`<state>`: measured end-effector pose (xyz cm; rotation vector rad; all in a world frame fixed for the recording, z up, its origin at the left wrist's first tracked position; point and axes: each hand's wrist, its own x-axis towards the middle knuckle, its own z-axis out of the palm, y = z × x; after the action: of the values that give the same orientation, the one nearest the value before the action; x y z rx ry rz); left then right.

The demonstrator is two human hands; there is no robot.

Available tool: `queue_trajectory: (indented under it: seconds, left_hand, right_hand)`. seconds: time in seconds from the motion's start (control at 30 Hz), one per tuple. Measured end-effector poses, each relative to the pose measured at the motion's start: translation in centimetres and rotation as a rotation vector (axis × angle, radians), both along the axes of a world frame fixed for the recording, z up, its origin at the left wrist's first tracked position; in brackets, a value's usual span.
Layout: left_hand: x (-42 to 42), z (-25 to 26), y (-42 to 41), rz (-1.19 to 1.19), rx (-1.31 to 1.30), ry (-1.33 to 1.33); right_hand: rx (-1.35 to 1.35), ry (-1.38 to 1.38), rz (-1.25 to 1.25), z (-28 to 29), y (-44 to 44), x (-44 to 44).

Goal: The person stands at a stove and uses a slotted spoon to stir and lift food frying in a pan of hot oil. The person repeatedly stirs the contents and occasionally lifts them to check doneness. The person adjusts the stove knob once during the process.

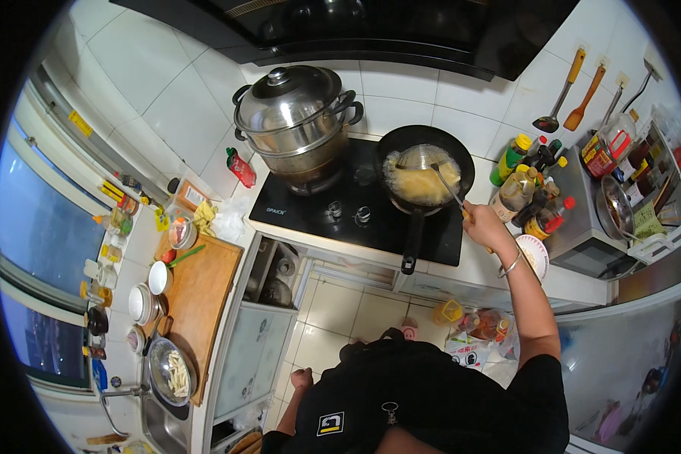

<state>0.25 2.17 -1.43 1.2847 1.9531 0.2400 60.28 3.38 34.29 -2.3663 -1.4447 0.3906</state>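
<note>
My right hand (484, 222) grips the handle of a wire skimmer (449, 183), reaching over the stove from the right. The skimmer's mesh head rests in a black wok (466, 148), among yellow food pieces (420, 184) in bubbling oil. The wok stands on the right burner of a black gas cooktop (312, 218), its long handle pointing towards me. My left hand (302, 378) hangs low by my side, fingers curled in, with nothing visible in it. On the left burner stands a large lidded metal steamer pot (295, 127).
Right of the stove are several sauce bottles (513, 193), a patterned bowl (532, 255) and a microwave (581, 249). At left, a wooden cutting board (204, 306) carries bowls and a glass bowl of pale strips (177, 371). A range hood (374, 51) overhangs the back. Oil jugs (448, 312) stand on the floor.
</note>
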Motion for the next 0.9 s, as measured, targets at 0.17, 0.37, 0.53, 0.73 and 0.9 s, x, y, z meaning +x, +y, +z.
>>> queue_trajectory:
  seconds: [0.17, 0.37, 0.53, 0.73, 0.9]
  left_hand:
    - [1.2, 0.4, 2.0, -0.068, 0.011, -0.01]
    - [7.0, 10.9, 3.6, -0.024, -0.024, -0.178]
    - [7.0, 10.8, 4.0, -0.014, -0.056, -0.184]
    - [7.2, 11.5, 3.9, -0.012, -0.045, -0.194]
    - [6.5, 10.9, 4.1, -0.054, -0.027, -0.134]
  right_hand:
    - [0.083, 0.072, 0.033, 2.5, -2.9, 0.1]
    - [0.256, 0.719, -0.235, 3.9, -7.0, 0.2]
    - [0.323, 0.833, -0.256, 4.4, -9.4, -0.2]
    - [0.3, 0.918, -0.287, 3.9, -9.1, -1.8]
    - [0.217, 0.691, -0.201, 1.5, -7.1, -2.2]
